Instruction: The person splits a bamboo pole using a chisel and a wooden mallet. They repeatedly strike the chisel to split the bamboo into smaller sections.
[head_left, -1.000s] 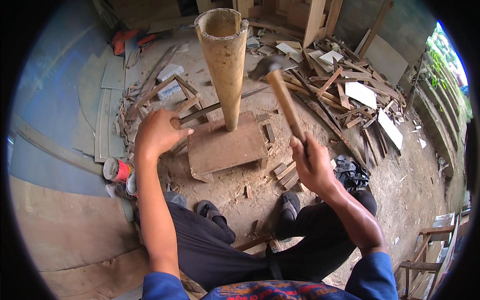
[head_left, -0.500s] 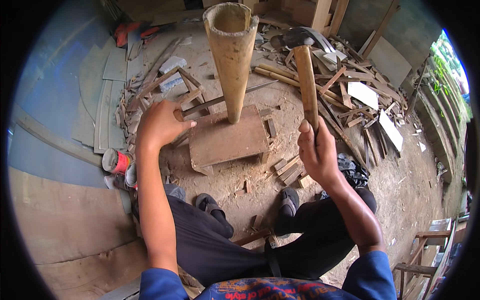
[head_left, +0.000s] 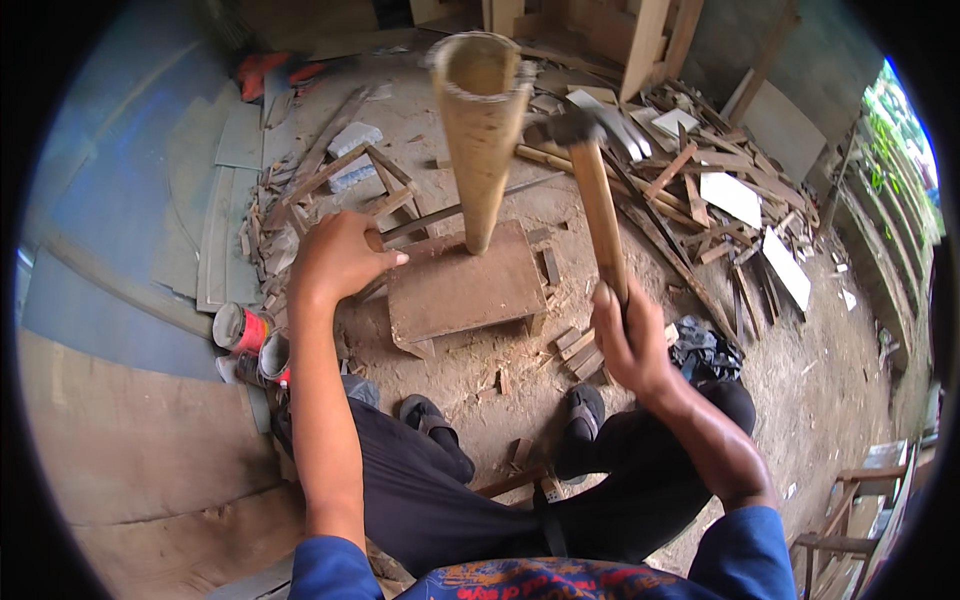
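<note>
My left hand [head_left: 340,255] is closed around the handle of a long-bladed knife [head_left: 430,218], thumb lying along the near side. The blade runs rightward past an upright bamboo tube [head_left: 482,140], which hides its middle; I cannot tell whether they touch. The tube stands on a low brown wooden stool [head_left: 465,290], its hollow, rough-rimmed top toward me. In my right hand [head_left: 632,340] is a hammer [head_left: 603,210] with a pale wooden handle, held upright. Its dark, blurred head is just right of the tube's upper part.
Scrap wood [head_left: 720,190] is heaped at the far right, with small offcuts [head_left: 578,350] right of the stool. Paint cans [head_left: 240,328] stand at the left by leaning panels [head_left: 120,310]. A wooden frame [head_left: 375,175] lies behind my left hand. My sandalled feet [head_left: 425,412] flank the near floor.
The hammer head has swung left and down, closer to the bamboo tube. My left hand keeps its grip on the knife. The whole view has shifted slightly.
</note>
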